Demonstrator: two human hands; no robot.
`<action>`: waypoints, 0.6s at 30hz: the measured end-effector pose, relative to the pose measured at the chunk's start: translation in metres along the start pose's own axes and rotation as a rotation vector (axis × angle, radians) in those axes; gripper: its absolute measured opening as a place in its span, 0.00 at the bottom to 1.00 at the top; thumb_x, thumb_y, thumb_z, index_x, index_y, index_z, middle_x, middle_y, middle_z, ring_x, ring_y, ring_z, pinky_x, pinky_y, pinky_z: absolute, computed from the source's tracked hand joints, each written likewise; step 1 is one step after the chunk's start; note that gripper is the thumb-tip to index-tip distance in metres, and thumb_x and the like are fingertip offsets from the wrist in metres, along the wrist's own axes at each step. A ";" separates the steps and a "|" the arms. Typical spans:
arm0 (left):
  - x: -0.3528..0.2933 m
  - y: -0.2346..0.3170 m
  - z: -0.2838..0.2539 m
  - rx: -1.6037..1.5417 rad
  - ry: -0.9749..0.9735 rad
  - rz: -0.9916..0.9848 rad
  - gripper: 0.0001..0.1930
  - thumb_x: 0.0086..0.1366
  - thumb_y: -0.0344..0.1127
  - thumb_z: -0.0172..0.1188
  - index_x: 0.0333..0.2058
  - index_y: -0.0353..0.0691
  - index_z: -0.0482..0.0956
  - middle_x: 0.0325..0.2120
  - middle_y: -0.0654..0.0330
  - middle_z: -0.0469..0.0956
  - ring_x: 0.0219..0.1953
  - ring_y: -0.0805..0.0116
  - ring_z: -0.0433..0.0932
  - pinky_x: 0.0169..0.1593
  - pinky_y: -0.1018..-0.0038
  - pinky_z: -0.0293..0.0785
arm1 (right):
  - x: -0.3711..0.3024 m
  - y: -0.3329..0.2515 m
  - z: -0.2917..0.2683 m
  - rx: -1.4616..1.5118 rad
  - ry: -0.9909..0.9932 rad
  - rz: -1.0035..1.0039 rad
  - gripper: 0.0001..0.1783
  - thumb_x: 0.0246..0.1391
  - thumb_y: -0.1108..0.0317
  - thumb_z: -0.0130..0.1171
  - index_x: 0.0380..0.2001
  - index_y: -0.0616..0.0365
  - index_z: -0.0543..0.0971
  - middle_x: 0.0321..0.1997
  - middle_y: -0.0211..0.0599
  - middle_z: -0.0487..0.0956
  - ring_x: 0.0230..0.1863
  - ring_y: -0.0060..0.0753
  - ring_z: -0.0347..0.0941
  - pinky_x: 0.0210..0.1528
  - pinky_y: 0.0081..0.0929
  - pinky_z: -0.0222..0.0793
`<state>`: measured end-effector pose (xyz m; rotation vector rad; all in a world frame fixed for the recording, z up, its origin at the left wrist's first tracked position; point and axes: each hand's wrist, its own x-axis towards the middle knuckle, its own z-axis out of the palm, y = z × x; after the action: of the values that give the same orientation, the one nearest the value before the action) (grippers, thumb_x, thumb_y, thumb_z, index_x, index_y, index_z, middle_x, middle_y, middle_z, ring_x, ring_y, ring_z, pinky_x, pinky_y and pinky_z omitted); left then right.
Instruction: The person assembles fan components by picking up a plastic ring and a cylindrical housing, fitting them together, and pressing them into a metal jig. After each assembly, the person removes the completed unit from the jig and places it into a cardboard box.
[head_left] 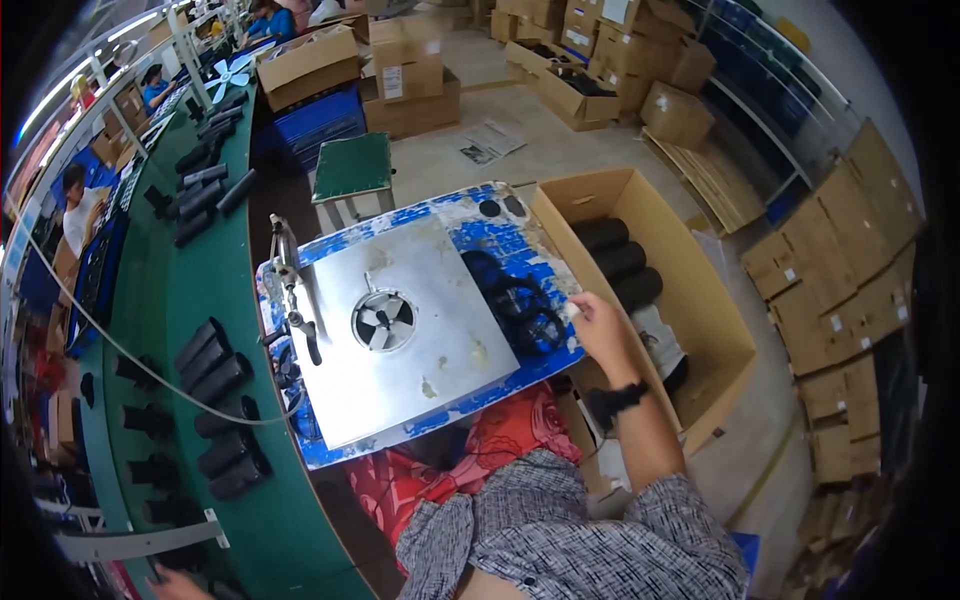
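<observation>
Our right hand [603, 330] rests curled, pinching nothing we can see, beside the tangled black cables [522, 303] on the blue-edged metal counter [400, 330], within easy reach; our left hand is out of view.

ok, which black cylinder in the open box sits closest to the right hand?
The lowest of the three stacked black cylinders; the right hand is beside it, the other two lie farther up the box.

The plate [400, 330] is bare metal, dull grey, with a few marks. The board [520, 215] under it has blue paint, chipped and rough. The box [690, 270] is plain brown cardboard. The tubes [625, 262] inside look black and matt. The belt [190, 300] is smooth green.
</observation>
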<state>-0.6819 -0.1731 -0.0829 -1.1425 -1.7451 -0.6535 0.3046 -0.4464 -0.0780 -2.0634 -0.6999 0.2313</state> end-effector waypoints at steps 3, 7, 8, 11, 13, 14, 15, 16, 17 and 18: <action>-0.024 0.098 -0.093 -0.371 -0.029 -0.216 0.27 0.74 0.46 0.63 0.62 0.31 0.74 0.51 0.43 0.79 0.49 0.49 0.80 0.52 0.60 0.78 | 0.048 0.029 0.039 -0.111 -0.025 0.008 0.14 0.60 0.68 0.68 0.47 0.61 0.84 0.43 0.48 0.87 0.44 0.43 0.85 0.47 0.37 0.79; -0.079 0.199 -0.206 -0.967 -0.257 -0.284 0.21 0.76 0.34 0.60 0.63 0.33 0.72 0.45 0.58 0.74 0.44 0.67 0.73 0.49 0.75 0.71 | 0.080 0.033 0.083 -0.320 -0.087 0.032 0.18 0.59 0.67 0.68 0.51 0.62 0.83 0.44 0.51 0.87 0.46 0.48 0.85 0.50 0.40 0.79; -0.091 0.239 -0.233 -1.045 -0.370 -0.295 0.20 0.76 0.32 0.59 0.62 0.34 0.72 0.44 0.61 0.72 0.43 0.69 0.71 0.49 0.77 0.70 | 0.084 0.035 0.079 -0.405 -0.102 0.058 0.19 0.59 0.67 0.68 0.52 0.62 0.82 0.45 0.52 0.87 0.47 0.50 0.85 0.51 0.41 0.79; -0.102 0.327 -0.309 -1.221 -0.389 -0.261 0.17 0.75 0.30 0.58 0.60 0.37 0.73 0.45 0.61 0.72 0.41 0.70 0.71 0.47 0.77 0.70 | 0.081 0.043 0.064 -0.155 -0.075 0.004 0.19 0.60 0.67 0.67 0.53 0.62 0.82 0.44 0.51 0.87 0.48 0.47 0.85 0.51 0.38 0.79; -0.110 0.351 -0.329 -1.497 -0.525 -0.139 0.14 0.75 0.27 0.57 0.57 0.37 0.74 0.45 0.61 0.72 0.42 0.71 0.71 0.47 0.77 0.69 | 0.074 0.032 0.051 -0.024 -0.064 -0.036 0.19 0.61 0.67 0.67 0.54 0.61 0.82 0.44 0.51 0.87 0.48 0.45 0.85 0.52 0.36 0.79; -0.109 0.360 -0.342 -1.484 -0.506 -0.149 0.14 0.75 0.27 0.57 0.57 0.37 0.74 0.45 0.61 0.72 0.42 0.71 0.71 0.47 0.77 0.69 | 0.059 -0.005 0.037 0.069 -0.050 -0.093 0.19 0.62 0.67 0.66 0.54 0.61 0.81 0.45 0.50 0.87 0.48 0.44 0.85 0.53 0.33 0.78; -0.104 0.375 -0.355 -1.612 -0.723 -0.141 0.14 0.74 0.26 0.57 0.57 0.36 0.73 0.45 0.60 0.73 0.43 0.71 0.73 0.48 0.76 0.71 | 0.042 -0.034 0.018 0.156 -0.020 -0.144 0.19 0.63 0.68 0.66 0.55 0.61 0.81 0.45 0.49 0.87 0.48 0.43 0.84 0.54 0.31 0.77; -0.099 0.390 -0.368 -1.731 -0.947 -0.127 0.14 0.74 0.25 0.56 0.56 0.36 0.73 0.45 0.60 0.73 0.44 0.71 0.74 0.48 0.75 0.72 | 0.026 -0.047 0.008 0.294 -0.030 -0.166 0.18 0.64 0.69 0.65 0.56 0.61 0.81 0.47 0.48 0.86 0.49 0.42 0.84 0.56 0.30 0.76; -0.093 0.409 -0.381 -1.793 -1.280 -0.181 0.14 0.75 0.27 0.57 0.57 0.33 0.73 0.46 0.57 0.75 0.46 0.67 0.76 0.51 0.73 0.74 | 0.010 -0.056 -0.007 0.423 -0.027 -0.181 0.18 0.65 0.70 0.63 0.57 0.60 0.81 0.49 0.47 0.86 0.49 0.41 0.83 0.57 0.30 0.76; -0.084 0.414 -0.393 -1.784 -1.585 -0.280 0.15 0.75 0.30 0.57 0.57 0.31 0.73 0.47 0.55 0.77 0.48 0.63 0.78 0.54 0.71 0.75 | -0.003 -0.079 -0.006 0.440 -0.074 -0.194 0.18 0.65 0.70 0.63 0.57 0.60 0.81 0.49 0.47 0.86 0.49 0.41 0.83 0.57 0.30 0.76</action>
<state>-0.1366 -0.3463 -0.0080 -3.2680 -2.3156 -2.0052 0.2740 -0.4187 -0.0099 -1.5655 -0.8081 0.3205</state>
